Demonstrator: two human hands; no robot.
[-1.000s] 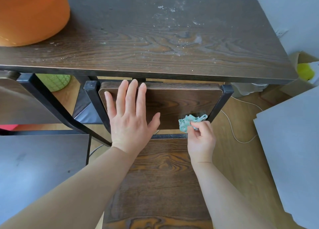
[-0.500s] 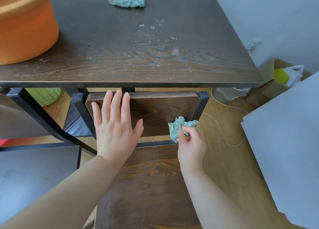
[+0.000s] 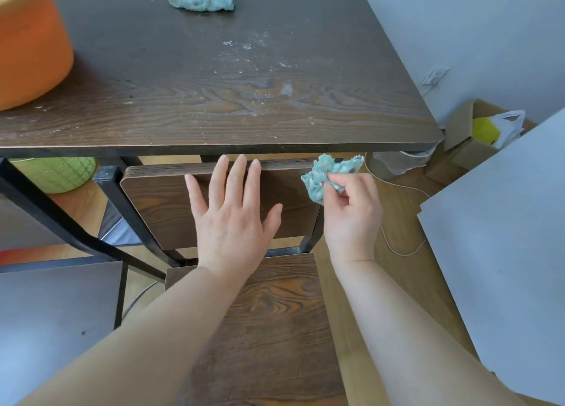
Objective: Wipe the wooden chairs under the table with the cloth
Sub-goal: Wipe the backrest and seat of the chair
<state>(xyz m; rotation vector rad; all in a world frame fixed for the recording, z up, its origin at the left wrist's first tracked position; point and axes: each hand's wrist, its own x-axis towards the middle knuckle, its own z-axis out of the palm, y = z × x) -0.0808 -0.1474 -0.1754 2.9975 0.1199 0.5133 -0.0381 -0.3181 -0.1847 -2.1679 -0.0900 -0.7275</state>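
Crumpled teal cloth point(image 3: 319, 177) in right hand point(image 3: 351, 214)

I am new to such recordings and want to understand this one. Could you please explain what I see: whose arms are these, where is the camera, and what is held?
There is no machine here: a person wears a camera on the head, so the single view looks forward and down at that person's own arms. The left hand lies flat, fingers straight, against the wooden backrest of a chair at the dark table's near edge; its seat shows between the arms. The right hand pinches a crumpled teal cloth at the backrest's upper right corner. On the table are an orange tub and a second crumpled cloth.
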